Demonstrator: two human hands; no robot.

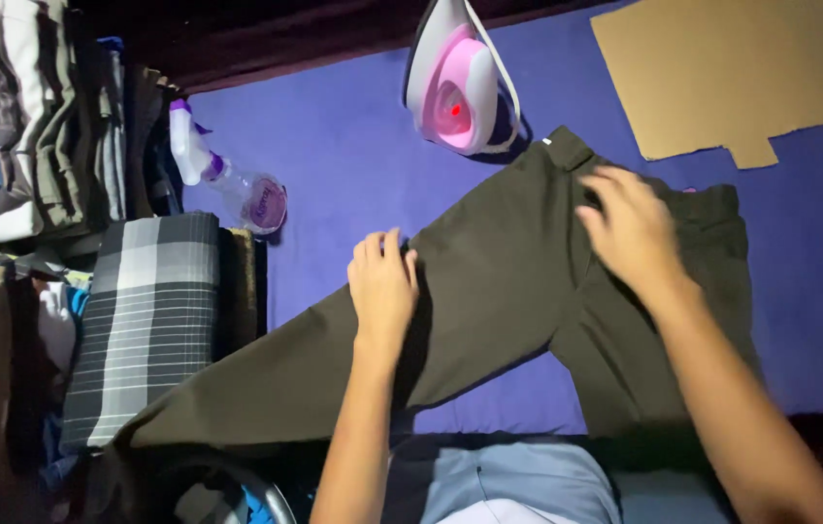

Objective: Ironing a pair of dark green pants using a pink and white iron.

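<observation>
Trousers (509, 281) flat on purple cloth (353, 146).
My left hand (382, 281) and right hand (630, 228) press them, fingers spread, holding nothing.

Both bare forearms reach forward from the bottom of the view. The left hand (382, 281) lies flat, palm down, its fingers together and pointing away from the body. The right hand (631, 225) is further forward than the left hand, also palm down, with its fingers spread and a little blurred. The two hands are well apart.
</observation>
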